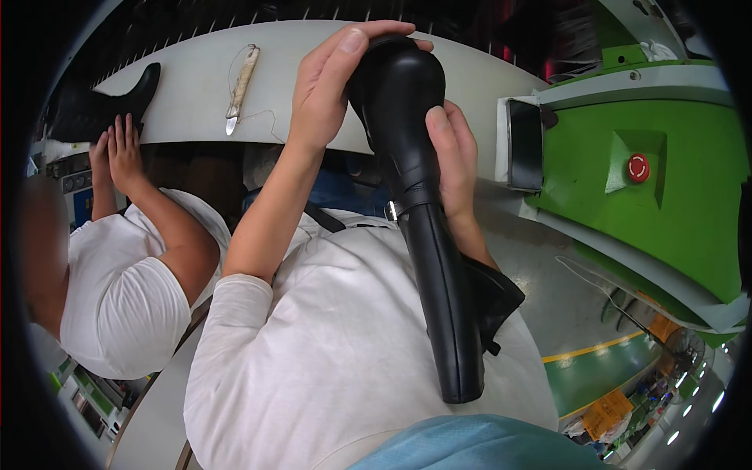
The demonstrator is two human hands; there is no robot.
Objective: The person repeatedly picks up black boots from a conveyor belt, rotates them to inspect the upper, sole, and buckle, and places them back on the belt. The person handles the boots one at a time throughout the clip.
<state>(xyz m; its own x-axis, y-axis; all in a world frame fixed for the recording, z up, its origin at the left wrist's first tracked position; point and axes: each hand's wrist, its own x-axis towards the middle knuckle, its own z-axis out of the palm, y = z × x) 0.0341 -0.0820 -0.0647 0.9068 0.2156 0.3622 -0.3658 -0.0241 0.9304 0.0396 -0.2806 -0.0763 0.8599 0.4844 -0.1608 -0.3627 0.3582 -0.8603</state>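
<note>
Half-curled, the left hand [329, 86] and right hand [457, 149] grip a glossy black buckled boot [423, 227] by its rounded foot, slim shaft before a creased white shirt [337, 329], toe toward a smooth table [196, 94].

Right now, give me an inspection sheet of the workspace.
Surface: white table, edges curved by the lens.
Job's things: black boot, with a buckle at its ankle.
Clutter: pale-handled blade and loose thread on the white table.
Grips: left grip at the boot's rounded toe end, right grip along its side.
Cables: thin pale cord below the green machine; purpose unclear.
Surroundings: green machine with red button, right; another person's hands at a second boot, left.
</note>
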